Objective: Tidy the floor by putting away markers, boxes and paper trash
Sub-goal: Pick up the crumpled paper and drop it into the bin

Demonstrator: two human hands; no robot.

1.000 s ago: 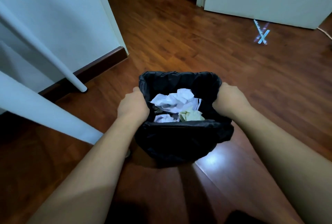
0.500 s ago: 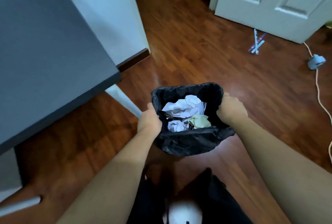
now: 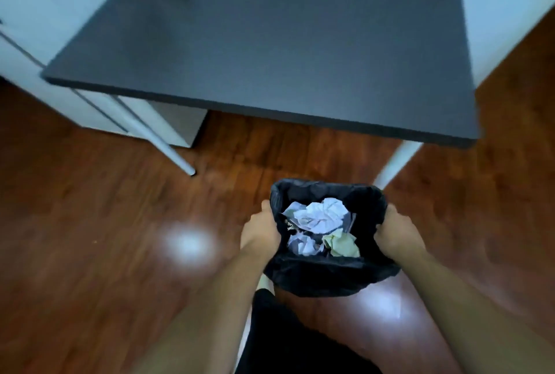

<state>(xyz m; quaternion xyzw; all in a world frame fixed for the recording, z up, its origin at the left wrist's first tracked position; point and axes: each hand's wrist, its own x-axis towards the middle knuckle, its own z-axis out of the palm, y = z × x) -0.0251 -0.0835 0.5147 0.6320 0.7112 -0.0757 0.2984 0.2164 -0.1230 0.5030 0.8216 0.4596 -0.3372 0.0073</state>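
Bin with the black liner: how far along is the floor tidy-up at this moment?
Done: crumpled paper already lies in the bin, white wads plus a pale green one. In hand: the left hand and right hand grip opposite rims, holding the bin in front of the dark table. Left: setting the bin down. No markers or boxes show, so their status cannot be judged.

Black-lined bin (image 3: 327, 277) upright above floor, crumpled paper (image 3: 318, 217) inside.

Paper trash (image 3: 318, 217) in bin (image 3: 327, 274) (btwn hands), table (image 3: 270, 43) beyond.
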